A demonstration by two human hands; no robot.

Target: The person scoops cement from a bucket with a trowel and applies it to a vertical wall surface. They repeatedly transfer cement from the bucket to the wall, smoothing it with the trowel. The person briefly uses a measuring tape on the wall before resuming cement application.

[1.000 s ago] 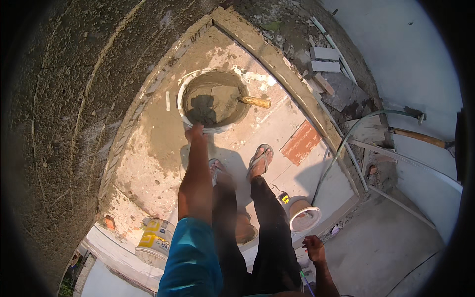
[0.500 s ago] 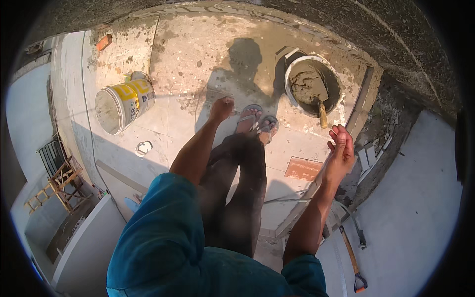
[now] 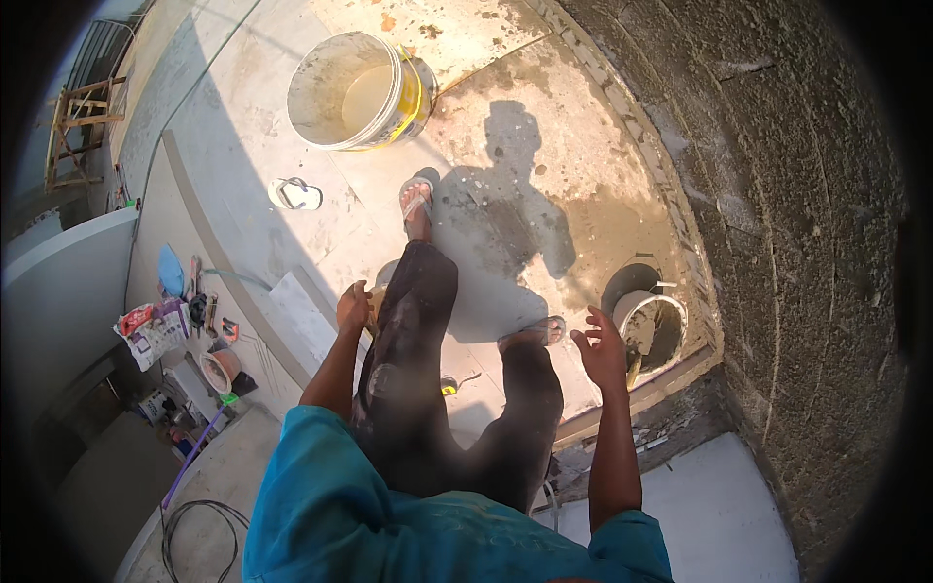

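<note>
mortar bucket (image 3: 630,307) — on the floor (image 3: 466,374), far right, near the rough wall (image 3: 777,243). from the left: a white sandal (image 3: 294,193) near the yellow-and-white bucket (image 3: 326,83); the left hand (image 3: 354,307) beside a leg (image 3: 413,321), fingers curled — on anything, i cannot tell; the right hand (image 3: 601,347), fingers apart, empty, near the mortar bucket.

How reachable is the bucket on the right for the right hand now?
Probably yes: the right hand looks open and empty beside the bucket in this view, with nothing visible between them, though the height gap is hard to judge.
</note>
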